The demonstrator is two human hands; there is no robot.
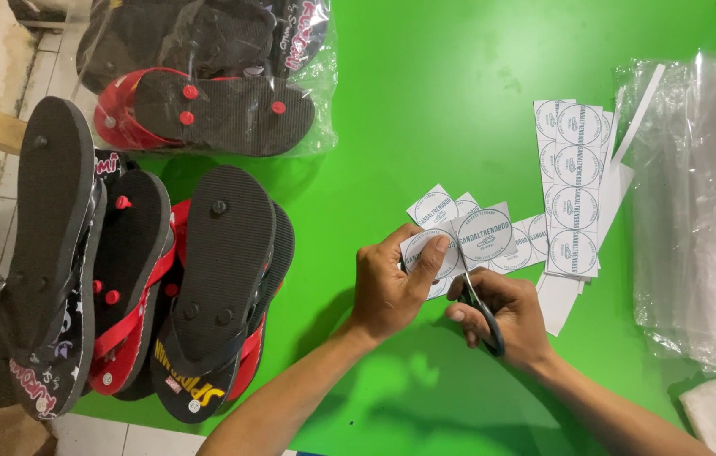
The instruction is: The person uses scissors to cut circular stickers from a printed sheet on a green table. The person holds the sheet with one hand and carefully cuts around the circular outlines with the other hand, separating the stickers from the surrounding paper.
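— Flip-flops (147,287) are lying at nine o'clock, a bagged pair (206,76) at eleven, round white label sheets (576,190) at two.

— Left hand (387,287) is pinching a label strip (459,241) between thumb and fingers; right hand (506,317) is gripping scissors (478,300), cutting it.

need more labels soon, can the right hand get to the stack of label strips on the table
Probably yes: the stack of label strips lies just beyond the right hand on open green table, but that hand holds scissors.
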